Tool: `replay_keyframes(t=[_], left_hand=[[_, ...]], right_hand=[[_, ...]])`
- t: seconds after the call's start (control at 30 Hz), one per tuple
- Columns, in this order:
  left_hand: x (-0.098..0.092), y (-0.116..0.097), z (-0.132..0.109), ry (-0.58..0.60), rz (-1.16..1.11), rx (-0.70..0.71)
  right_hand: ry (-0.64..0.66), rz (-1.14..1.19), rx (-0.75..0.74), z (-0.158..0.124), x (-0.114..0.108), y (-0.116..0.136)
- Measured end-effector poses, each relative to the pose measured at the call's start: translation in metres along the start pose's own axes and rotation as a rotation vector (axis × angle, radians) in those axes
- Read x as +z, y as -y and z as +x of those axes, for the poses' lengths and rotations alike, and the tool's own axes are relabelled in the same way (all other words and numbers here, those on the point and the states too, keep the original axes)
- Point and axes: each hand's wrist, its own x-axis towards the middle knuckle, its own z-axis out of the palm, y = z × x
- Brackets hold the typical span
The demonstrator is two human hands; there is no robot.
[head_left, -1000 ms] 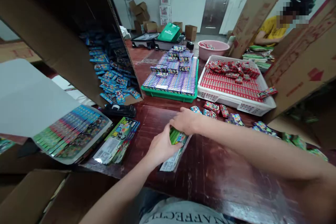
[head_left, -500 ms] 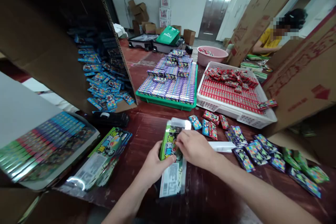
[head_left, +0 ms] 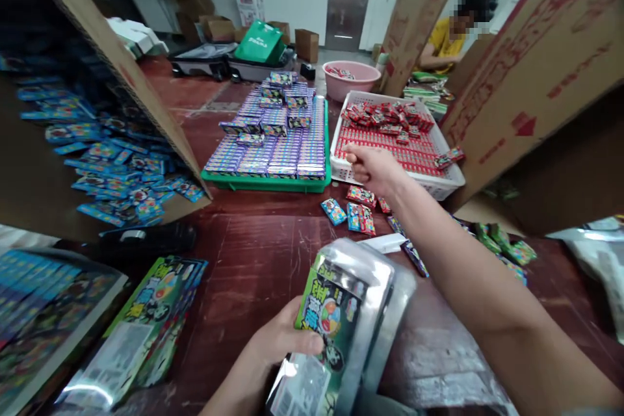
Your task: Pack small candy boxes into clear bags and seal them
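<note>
My left hand (head_left: 275, 344) grips a clear plastic pouch with a green printed card (head_left: 336, 318), held open and tilted above the near edge of the dark red table (head_left: 263, 240). My right hand (head_left: 373, 166) is stretched out over the front rim of the white basket (head_left: 441, 185) of red packets, fingers curled into a loose fist; what it holds, if anything, is hidden. Small loose packets (head_left: 358, 214) lie on the table just below that hand.
A green tray of purple packets (head_left: 273, 149) sits centre. A tilted carton of blue packets (head_left: 107, 156) stands at left. More green pouches (head_left: 146, 312) and a black tape dispenser (head_left: 141, 237) lie near left. A pink basin (head_left: 348, 78), big cartons and a seated person in yellow (head_left: 446, 39) are behind.
My right hand left the pouch and reached forward to the white basket. My left hand lifted the pouch, its mouth opened. The view swung rightwards.
</note>
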Motion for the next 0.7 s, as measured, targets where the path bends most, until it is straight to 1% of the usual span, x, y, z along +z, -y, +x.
replay_keyframes(t=[0.03,0.07,0.1,0.13,0.2,0.23,0.27,0.33,0.4,0.47,0.53,0.63,0.7], left_hand=[[-0.003,0.003,-0.003,-0.028,-0.031,0.013],[-0.007,0.005,-0.006,-0.079,-0.064,0.030],[-0.012,0.007,-0.009,-0.144,-0.096,0.047],[-0.017,0.010,-0.012,-0.214,-0.124,0.063],[-0.025,0.015,-0.015,-0.341,-0.167,0.091],[-0.028,0.018,-0.016,-0.390,-0.189,0.107],[-0.029,0.020,-0.015,-0.423,-0.213,0.123],[-0.026,0.024,-0.012,-0.444,-0.262,0.145],[-0.020,0.025,-0.008,-0.411,-0.284,0.145],[-0.011,0.024,-0.004,-0.360,-0.283,0.135],[-0.003,0.023,-0.001,-0.315,-0.286,0.134],[0.007,0.023,0.002,-0.271,-0.293,0.149],[0.011,0.024,0.001,-0.253,-0.290,0.147]], right_hand=[[-0.005,0.023,-0.031,-0.005,-0.008,0.003],[0.008,0.021,-0.076,-0.015,-0.016,0.004],[0.035,-0.006,-0.138,-0.031,-0.023,0.002],[0.077,-0.083,-0.220,-0.051,-0.028,-0.003],[0.176,-0.371,-0.330,-0.094,-0.033,-0.021],[0.203,-0.478,-0.399,-0.114,-0.033,-0.034],[0.226,-0.546,-0.430,-0.131,-0.031,-0.047],[0.231,-0.582,-0.438,-0.153,-0.022,-0.072],[0.221,-0.557,-0.422,-0.160,-0.010,-0.090],[0.227,-0.544,-0.446,-0.157,0.001,-0.098],[0.230,-0.547,-0.510,-0.153,0.008,-0.100],[0.206,-0.513,-0.604,-0.148,0.012,-0.100],[0.154,-0.476,-0.633,-0.143,0.010,-0.101]])
